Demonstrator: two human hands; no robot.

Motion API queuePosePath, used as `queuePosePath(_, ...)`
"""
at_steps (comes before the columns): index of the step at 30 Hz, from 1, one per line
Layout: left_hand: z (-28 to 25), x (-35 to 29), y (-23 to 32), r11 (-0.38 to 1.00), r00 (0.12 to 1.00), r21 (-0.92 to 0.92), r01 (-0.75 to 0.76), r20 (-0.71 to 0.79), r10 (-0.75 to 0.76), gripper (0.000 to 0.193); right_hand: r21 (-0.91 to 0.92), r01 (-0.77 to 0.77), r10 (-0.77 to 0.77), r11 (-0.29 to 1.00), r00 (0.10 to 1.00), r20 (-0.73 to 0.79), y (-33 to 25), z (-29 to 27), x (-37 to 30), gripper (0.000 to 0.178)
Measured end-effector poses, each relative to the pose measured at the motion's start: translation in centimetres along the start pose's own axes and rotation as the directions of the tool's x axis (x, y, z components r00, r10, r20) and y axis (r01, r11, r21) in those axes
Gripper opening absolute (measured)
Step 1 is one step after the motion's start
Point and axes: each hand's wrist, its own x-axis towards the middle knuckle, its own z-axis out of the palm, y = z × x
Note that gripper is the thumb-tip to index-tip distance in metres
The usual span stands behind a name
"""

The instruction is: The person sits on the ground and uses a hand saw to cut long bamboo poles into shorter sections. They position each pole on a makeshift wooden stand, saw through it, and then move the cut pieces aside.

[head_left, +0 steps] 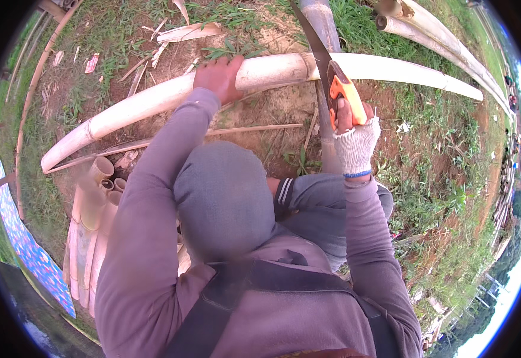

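A long pale bamboo pole [272,73] stretches from left to right in front of me, bowed by the lens. My left hand [220,77] is bare and closed over it, left of a joint ring. In a pale knit glove with a blue cuff edge, my right hand [354,132] grips the orange handle of a handsaw [347,90]. The saw's dark blade points up and away, crossing the pole just right of that ring. Whether the teeth have cut into the bamboo cannot be made out. A greyish pole [320,18] passes crosswise beneath the bamboo.
Cut bamboo tubes [87,238] are bunched at my left, by a blue patterned sheet [31,244]. More bamboo poles [445,45] lie at the far right. A thin strip [254,128] lies nearer than the pole. My bent leg [326,194] is close below the saw.
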Motion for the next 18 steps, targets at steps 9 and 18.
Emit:
queuePosePath(9, 1.0, -0.3, -1.5, 0.999, 1.000, 0.041, 0.021, 0.000, -0.021, 0.091, 0.026, -0.307, 0.300, 0.951, 0.941, 0.155, 0.4, -13.1, -16.4, 0.029)
queuePosePath(18, -0.2, 0.0, -0.3, 1.000, 1.000, -0.012, -0.002, 0.017, 0.003, 0.084, -0.045, 0.020, -0.019, 0.999, 1.000, 0.013, -1.0, 1.6, 2.5, 0.028)
